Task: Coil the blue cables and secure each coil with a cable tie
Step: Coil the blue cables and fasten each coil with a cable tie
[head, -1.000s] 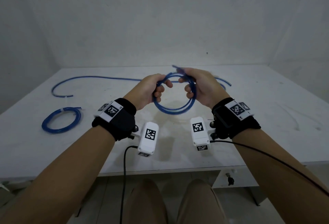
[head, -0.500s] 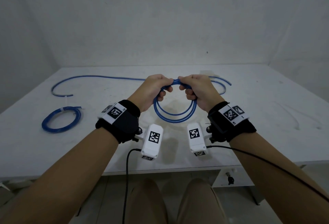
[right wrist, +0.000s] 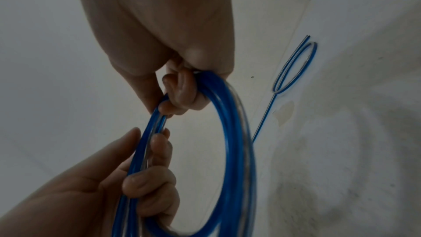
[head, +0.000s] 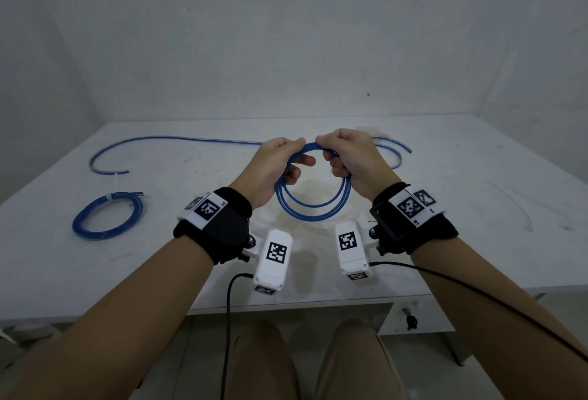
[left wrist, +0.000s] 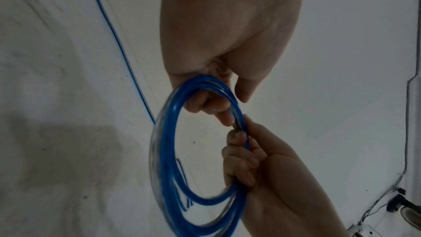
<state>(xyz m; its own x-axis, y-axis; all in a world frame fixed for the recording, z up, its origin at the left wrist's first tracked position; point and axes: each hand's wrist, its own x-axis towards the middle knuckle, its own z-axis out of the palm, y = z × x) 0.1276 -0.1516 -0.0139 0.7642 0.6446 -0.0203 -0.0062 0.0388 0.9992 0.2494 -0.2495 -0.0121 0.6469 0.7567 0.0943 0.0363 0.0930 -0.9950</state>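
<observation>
A blue cable coil (head: 313, 213) hangs in the air above the white table (head: 477, 240), held at its top by both hands. My left hand (head: 280, 164) grips the coil's upper left with curled fingers, and my right hand (head: 346, 157) grips the upper right. The wrist views show the coil (left wrist: 168, 150) (right wrist: 239, 150) as several loops with my left hand's fingers (left wrist: 205, 104) and my right hand's fingers (right wrist: 182, 96) wrapped round them. A finished coil (head: 106, 219) with a white tie lies at the left. A loose blue cable (head: 165, 140) runs along the far side.
The loose cable's looped end (head: 393, 148) lies behind my right hand and shows as a narrow loop (right wrist: 296, 66) in the right wrist view. A thin clear strand (head: 521, 208) lies on the right of the table. Walls close in the far and side edges.
Both hands have come closer together at the top of the coil and shifted slightly away from me. The stray cable end above the right hand is now tucked into the loops.
</observation>
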